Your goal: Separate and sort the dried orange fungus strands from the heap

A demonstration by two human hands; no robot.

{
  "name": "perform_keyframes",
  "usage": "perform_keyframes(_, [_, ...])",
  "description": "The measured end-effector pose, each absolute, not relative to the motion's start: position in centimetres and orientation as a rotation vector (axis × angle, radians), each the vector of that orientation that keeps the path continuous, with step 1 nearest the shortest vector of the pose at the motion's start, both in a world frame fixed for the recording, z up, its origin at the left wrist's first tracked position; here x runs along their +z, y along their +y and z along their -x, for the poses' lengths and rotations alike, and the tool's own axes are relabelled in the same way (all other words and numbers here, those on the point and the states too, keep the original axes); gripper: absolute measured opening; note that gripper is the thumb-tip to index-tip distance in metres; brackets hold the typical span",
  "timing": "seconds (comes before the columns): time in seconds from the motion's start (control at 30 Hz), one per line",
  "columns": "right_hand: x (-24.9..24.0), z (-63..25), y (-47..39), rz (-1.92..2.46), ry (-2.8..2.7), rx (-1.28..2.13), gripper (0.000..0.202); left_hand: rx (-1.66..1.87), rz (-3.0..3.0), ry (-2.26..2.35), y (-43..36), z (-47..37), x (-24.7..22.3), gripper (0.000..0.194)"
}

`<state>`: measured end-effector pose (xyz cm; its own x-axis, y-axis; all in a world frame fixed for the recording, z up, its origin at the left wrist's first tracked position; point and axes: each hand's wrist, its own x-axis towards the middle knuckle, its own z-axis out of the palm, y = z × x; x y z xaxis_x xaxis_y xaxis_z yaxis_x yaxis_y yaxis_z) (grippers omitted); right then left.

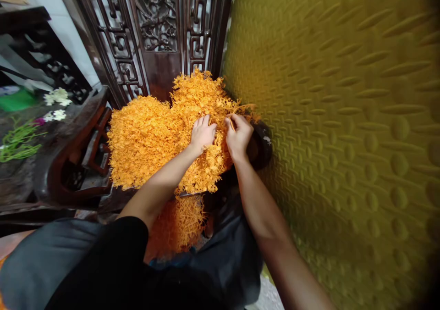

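A big heap of orange, frilly artificial-looking sprigs (144, 135) lies on the dark wooden seat in front of me, with a second mound (197, 90) at its right. My left hand (203, 133) rests on this right part, fingers stretched and slightly apart over the sprigs, thumb towards the right. Just beside it, my right hand (239, 133) is closed in a pinch on a thin orange stem (233, 124). Loose orange strands (247, 110) stick out beyond its knuckles. Whether the left fingertips grip any sprigs is hard to see.
A carved dark wooden backrest (156, 16) rises behind the heap. A yellow embossed wall panel (326, 117) stands close on the right. On the left are a curved armrest (55, 177), green stems (20, 140) and white flowers (57, 96). More orange strands (187, 220) hang below, between my legs.
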<state>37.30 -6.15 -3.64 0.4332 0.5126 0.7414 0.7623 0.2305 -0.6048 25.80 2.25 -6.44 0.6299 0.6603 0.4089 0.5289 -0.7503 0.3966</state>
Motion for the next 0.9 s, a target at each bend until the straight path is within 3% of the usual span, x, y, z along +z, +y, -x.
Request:
perform_keyframes(0.2, [-1.6, -37.7, -4.6, 1.382, -1.175, -0.375, 0.020, 0.806, -2.542, 1.032, 3.8, -26.6, -7.0, 0.041])
perform_keyframes(0.43, [-1.3, -36.8, -3.2, 1.272, -1.002, -0.480, 0.031, 1.084, -2.259, 0.888, 6.4, -26.8, -6.7, 0.042])
perform_keyframes(0.53, [-2.0, -37.7, -2.2, 1.351, -1.031, -0.485, 0.029, 0.959, -2.293, 0.791, 6.1, -25.8, -5.6, 0.047])
perform_keyframes(0.7, [-3.7, -40.4, -2.2, 1.612, -1.345, -0.232, 0.020, 0.797, -2.656, 0.784, -0.1, -21.4, -4.7, 0.066])
perform_keyframes(0.83, [-4.4, -40.1, -3.9, 1.656, -1.191, -0.247, 0.023, 0.586, -2.644, 1.128, -5.5, -20.1, -8.1, 0.102])
perform_keyframes(0.9, [-4.5, -39.1, -4.7, 1.693, -1.175, -0.299, 0.024, 0.536, -2.638, 1.179, -6.8, -21.1, -10.6, 0.111])
